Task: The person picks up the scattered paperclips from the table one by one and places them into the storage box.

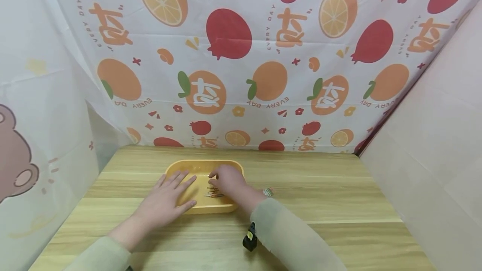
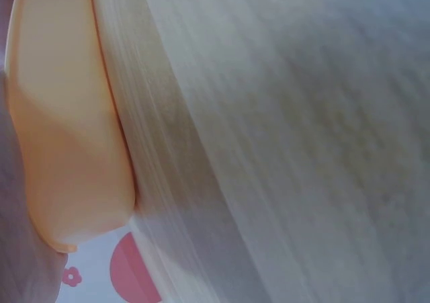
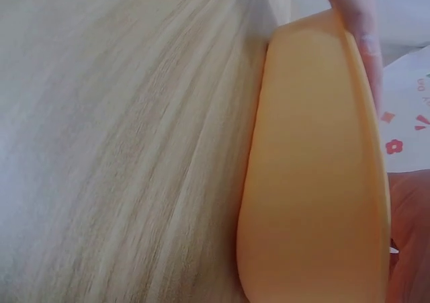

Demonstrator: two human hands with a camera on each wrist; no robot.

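A shallow yellow tray [image 1: 203, 209] stands on the wooden table, with several small coloured pieces like paper clips [image 1: 214, 192] on its floor. My left hand [image 1: 165, 202] rests over the tray's left end, its fingers spread and straight. My right hand [image 1: 227, 180] reaches in over the right end, thumb and forefinger bent towards each other above the tray floor, just behind the small pieces. I cannot tell whether anything is pinched there. In the left wrist view, the outer wall of the tray [image 2: 74, 128] fills the left side. The right wrist view shows its wall [image 3: 309, 155] from outside.
A small green and white item [image 1: 268, 192] lies on the table [image 1: 320, 212] right of the tray, beside my right wrist. A black device [image 1: 250, 237] is strapped at the right sleeve. Behind the table hangs a fruit-print cloth [image 1: 233, 83]; pale sheets flank both sides.
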